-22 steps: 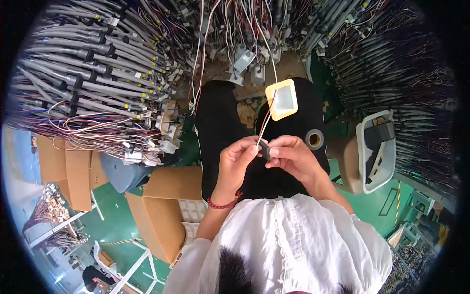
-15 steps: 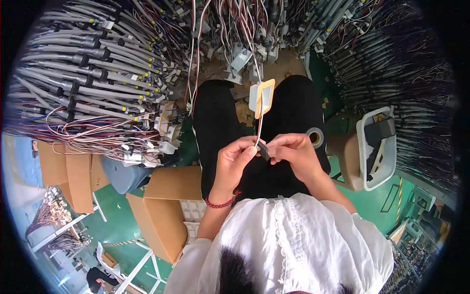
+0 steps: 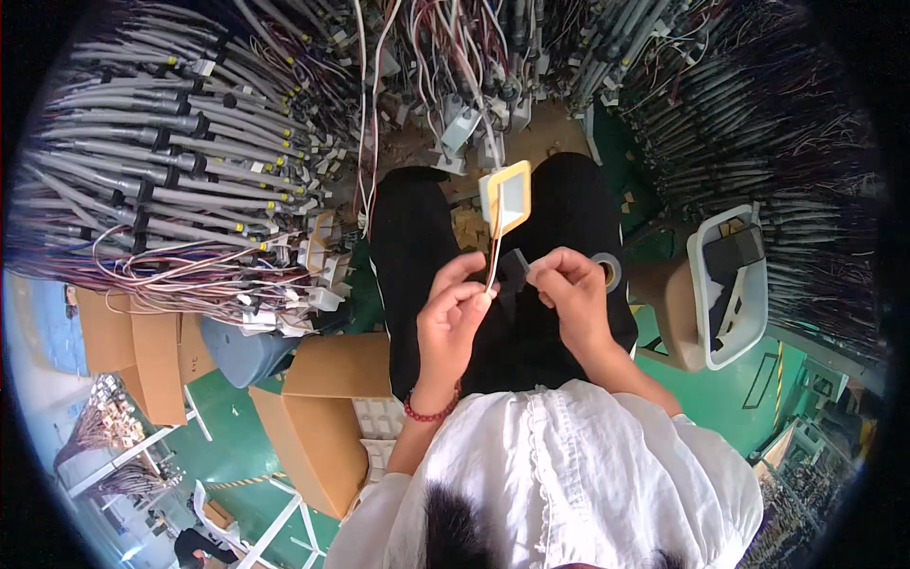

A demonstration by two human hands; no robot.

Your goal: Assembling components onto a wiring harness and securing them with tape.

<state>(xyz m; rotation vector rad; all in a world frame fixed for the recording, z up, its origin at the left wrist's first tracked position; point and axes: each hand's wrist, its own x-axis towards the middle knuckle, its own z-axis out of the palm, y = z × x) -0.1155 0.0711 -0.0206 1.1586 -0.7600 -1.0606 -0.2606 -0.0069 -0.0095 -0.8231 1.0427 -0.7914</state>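
My left hand (image 3: 449, 327) pinches a thin bundle of red and white wires (image 3: 494, 266) between thumb and fingers. Those wires run up through a white plastic housing (image 3: 515, 196) with a yellow-orange rim, hanging above my lap from a grey cable. Closed at the fingertips, my right hand (image 3: 574, 296) grips the edge of a thin dark piece (image 3: 513, 270), probably a strip of foam or tape; its far end blurs against my black trousers. The piece is now apart from the left fingers. A tape roll (image 3: 609, 272) rests on my right thigh.
Dense rows of grey cables (image 3: 142, 133) with loose wires hang at left, ahead and right. At my right stands a white-rimmed bin (image 3: 700, 294) holding dark scraps. An open cardboard box (image 3: 332, 368) and a blue stool (image 3: 237, 346) are at left. Another person (image 3: 197, 548) is far lower left.
My hands have moved apart. The dark piece, earlier between both hands at the wires, has gone with the right hand. Left fingers have spread a little; the housing has turned slightly.
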